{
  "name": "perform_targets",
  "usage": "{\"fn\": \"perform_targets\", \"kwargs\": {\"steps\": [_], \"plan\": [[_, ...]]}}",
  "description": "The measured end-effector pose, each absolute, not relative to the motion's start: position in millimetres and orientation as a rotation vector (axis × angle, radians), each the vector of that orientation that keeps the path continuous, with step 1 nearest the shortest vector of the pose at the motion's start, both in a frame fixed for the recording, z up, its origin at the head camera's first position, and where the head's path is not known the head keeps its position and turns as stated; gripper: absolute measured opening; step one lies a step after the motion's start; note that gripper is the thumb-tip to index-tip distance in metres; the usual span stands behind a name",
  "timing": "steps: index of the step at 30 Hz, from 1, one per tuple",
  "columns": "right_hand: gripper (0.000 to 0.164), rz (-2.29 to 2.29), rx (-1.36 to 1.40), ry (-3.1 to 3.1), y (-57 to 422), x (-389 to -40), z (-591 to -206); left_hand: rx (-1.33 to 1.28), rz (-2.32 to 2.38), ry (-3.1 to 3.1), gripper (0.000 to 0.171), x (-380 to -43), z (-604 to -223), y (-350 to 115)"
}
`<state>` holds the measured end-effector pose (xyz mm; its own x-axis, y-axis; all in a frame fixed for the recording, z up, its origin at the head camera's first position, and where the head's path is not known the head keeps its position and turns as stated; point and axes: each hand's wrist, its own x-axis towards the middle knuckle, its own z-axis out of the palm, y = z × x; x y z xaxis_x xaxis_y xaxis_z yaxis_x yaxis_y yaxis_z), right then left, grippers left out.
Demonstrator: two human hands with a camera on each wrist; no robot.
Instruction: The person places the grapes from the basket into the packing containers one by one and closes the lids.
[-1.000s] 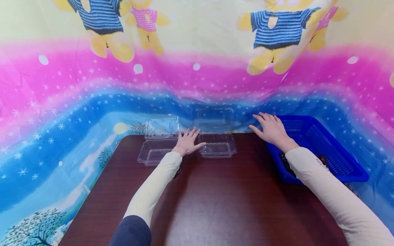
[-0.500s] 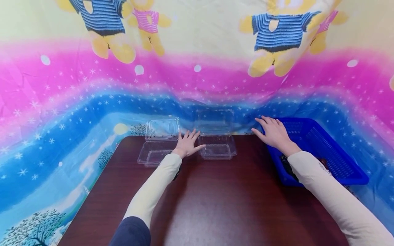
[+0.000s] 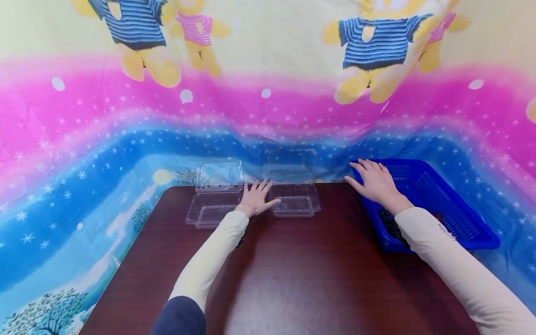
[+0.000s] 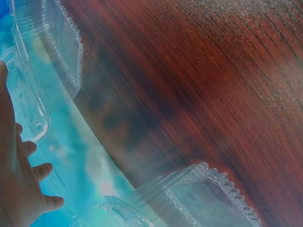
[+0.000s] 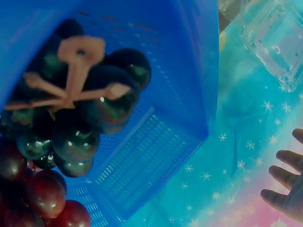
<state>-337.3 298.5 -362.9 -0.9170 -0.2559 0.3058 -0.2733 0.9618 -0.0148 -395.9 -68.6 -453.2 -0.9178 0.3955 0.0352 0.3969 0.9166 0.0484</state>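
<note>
Two bare hands, left hand [image 3: 255, 197] and right hand [image 3: 374, 181], both with fingers straight and spread, gripping nothing. On the left, poised between a left clear box [image 3: 209, 210] and a right clear box [image 3: 295, 200], overlapping the edges of both from the head view; contact with either impossible to tell. On the right, just beside the far left corner of a blue basket [image 3: 454, 204]; in the right wrist view, clearly apart from that basket and over printed cloth [image 3: 268, 125].

Inside the basket, seen well only from the right wrist: dark grapes [image 5: 78, 142] on a thick brown stem [image 5: 75, 82], with red grapes [image 5: 45, 194] just beside. From the head view, mostly hidden behind the right sleeve [image 3: 452, 265], down to a dark patch and a bit of red. From the left wrist, ridged box edges and small round marks on a lid [image 4: 28, 104], much finer than from above.

Glossy, round, near-black green for one bunch; deep red with bright highlights for the other. Thin, see-through plastic for both boxes, with lids raised at the back, at the far edge of a dark red-brown table [image 3: 293, 270].
</note>
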Motion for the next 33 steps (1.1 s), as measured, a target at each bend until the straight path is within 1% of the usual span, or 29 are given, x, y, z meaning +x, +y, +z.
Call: {"fn": "perform_targets", "kwargs": {"steps": [3,9,23,33], "plan": [[0.070,0.079,0.389,-2.808,300,-336,-363,-0.641,-0.100,-3.043,0.084,-396,-454,-68],[0.066,0.083,0.393,-2.799,303,-332,-365,-0.660,-0.108,-3.033,0.085,-395,-458,-66],[0.068,0.071,0.398,-2.801,306,-328,-370,-0.653,-0.133,-3.033,0.082,-399,-466,-68],[0.070,0.059,0.392,-2.813,313,-328,-375,-0.666,-0.100,-3.038,0.082,-396,-469,-65]]}}
